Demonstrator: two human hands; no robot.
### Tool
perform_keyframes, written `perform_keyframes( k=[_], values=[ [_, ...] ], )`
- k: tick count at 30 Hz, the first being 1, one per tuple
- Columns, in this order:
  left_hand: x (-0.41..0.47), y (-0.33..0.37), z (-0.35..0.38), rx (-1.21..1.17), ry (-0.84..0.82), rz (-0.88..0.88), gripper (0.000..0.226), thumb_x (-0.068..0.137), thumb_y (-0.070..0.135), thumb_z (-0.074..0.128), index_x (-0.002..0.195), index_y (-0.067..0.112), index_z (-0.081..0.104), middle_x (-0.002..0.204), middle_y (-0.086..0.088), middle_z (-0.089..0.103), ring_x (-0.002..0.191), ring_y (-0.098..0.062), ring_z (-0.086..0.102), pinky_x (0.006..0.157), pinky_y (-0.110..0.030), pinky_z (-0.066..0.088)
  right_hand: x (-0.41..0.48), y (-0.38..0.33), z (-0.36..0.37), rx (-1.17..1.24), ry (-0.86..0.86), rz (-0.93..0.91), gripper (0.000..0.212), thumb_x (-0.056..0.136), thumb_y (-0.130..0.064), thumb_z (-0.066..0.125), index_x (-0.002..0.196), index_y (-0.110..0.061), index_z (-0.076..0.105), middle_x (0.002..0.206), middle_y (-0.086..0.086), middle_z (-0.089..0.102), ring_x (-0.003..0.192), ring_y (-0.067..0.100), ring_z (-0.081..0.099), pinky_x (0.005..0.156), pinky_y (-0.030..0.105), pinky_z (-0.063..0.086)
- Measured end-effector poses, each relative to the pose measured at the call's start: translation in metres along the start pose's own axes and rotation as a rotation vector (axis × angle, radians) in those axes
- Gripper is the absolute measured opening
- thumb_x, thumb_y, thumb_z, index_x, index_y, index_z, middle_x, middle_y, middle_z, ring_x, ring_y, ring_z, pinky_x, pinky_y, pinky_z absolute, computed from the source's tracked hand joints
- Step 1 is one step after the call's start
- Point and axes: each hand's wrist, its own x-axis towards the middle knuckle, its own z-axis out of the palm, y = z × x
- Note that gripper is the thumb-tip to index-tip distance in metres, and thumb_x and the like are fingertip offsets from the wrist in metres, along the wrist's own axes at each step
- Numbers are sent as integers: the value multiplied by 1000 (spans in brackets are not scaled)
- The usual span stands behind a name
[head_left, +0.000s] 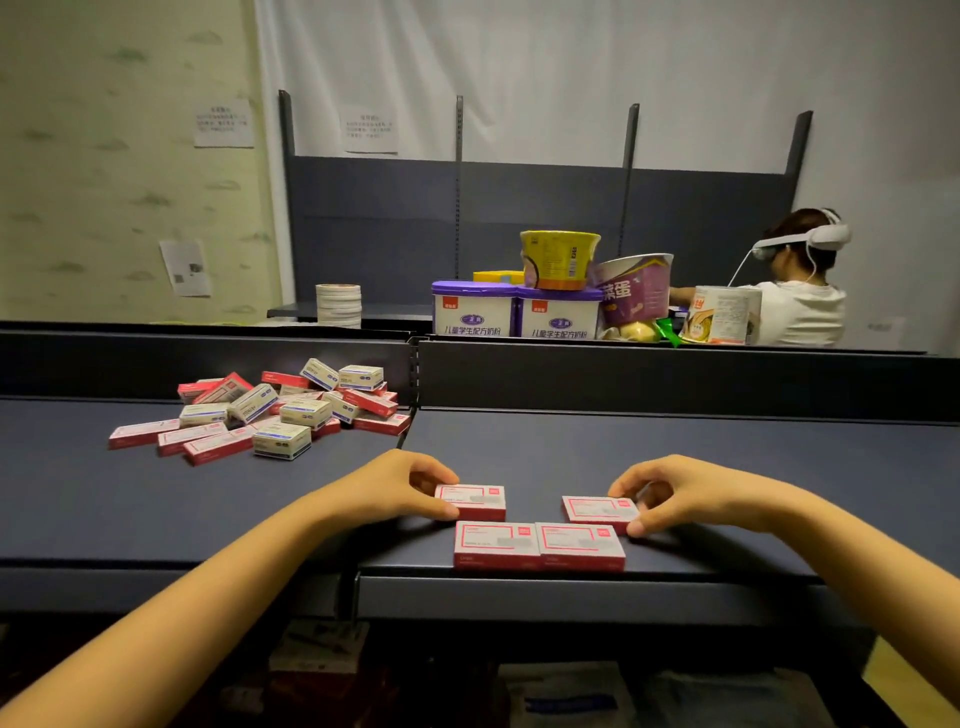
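Red boxes: left hand (402, 486) pinches the far-left box (471, 500), right hand (670, 491) pinches the far-right box (600, 512); both forearms reach forward, fingers curled.

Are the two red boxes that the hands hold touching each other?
No: the rear left box, in the left hand, and the rear right box, in the right hand, lie apart with shelf showing between them.

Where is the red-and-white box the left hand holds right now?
Head view, low centre: the box lies flat on the blue shelf, pinched by the left hand, just behind the left box of the front pair.
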Motion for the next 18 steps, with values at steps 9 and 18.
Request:
perform_keyframes(
  k=[9,18],
  values=[
    [-11,1,-8,-74,-161,-27,43,85,15,65,126,20,56,115,9,65,111,-9,60,96,-21,49,2,-9,3,107,-139,-65,34,86,-9,61,116,-25,58,110,-1,67,95,13,62,78,21,53],
    [-8,5,0,-92,-145,7,40,86,20,63,125,20,57,111,15,63,99,1,63,84,-12,50,5,-12,3,57,-172,-81,42,88,-4,56,121,-30,53,116,-6,62,99,12,61,82,23,53]
  ],
)
